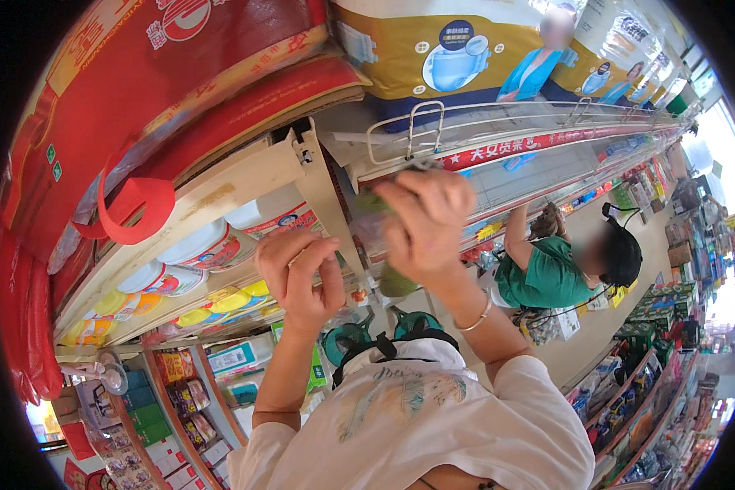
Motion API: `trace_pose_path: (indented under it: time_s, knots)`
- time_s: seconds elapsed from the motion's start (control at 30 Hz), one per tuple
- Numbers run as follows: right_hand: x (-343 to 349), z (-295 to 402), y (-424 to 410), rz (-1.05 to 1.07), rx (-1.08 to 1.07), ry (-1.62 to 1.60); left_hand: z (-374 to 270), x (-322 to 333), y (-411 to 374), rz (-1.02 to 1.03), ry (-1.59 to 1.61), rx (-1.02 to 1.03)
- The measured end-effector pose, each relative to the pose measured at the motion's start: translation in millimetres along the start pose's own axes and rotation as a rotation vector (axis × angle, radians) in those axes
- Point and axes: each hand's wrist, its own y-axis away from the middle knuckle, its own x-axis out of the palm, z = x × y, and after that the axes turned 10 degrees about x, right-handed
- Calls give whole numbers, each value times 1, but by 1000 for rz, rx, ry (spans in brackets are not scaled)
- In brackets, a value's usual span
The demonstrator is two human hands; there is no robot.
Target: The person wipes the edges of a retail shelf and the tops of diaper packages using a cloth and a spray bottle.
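My left hand [303, 282] is raised in front of the left shelf bay, its fingers half curled and nothing visible in them. Just behind it stand white-lidded plastic tubs [205, 248] with red labels. Further right, at the corner of the wire-railed shelf, is my right hand [429, 220], with a bangle on the wrist. Its fingers are bent around what looks like an olive-green cloth [398, 283], which shows beside the fingers and below the palm. Most of that cloth is hidden by the hand. The wire rail [427, 131] runs just above my right hand.
Large red packages [177, 79] and diaper packs [447, 55] fill the top level. A loop of red strap [138, 208] hangs at the left. To my right, a co-worker in a green shirt [545, 272] reaches into the same shelving with a brown cloth [546, 222].
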Motion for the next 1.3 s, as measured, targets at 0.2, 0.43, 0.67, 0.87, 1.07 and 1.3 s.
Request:
trace_pose_path:
  time_s: [0.2, 0.43, 0.67, 0.87, 1.07, 1.3]
  knots:
    - [-12, -11, -7, 60, -3, 40, 1, 2, -8, 44, 9, 32]
    - [5, 7, 9, 8, 70, -103, 12, -7, 0, 26, -47, -16]
    - [2, 13, -1, 78, 119, -92, 5, 2, -8, 80, 10, 8]
    - [-16, -23, -7, 269, 19, -601, 4, 6, -7, 110, 29, -4]
    - [-40, -28, 28, 184, 331, -784, -10, 1, 15, 256, 372, -286]
    - [-37, -8, 49, 362, 381, -737, -58, 25, 24, 287, 818, -785]
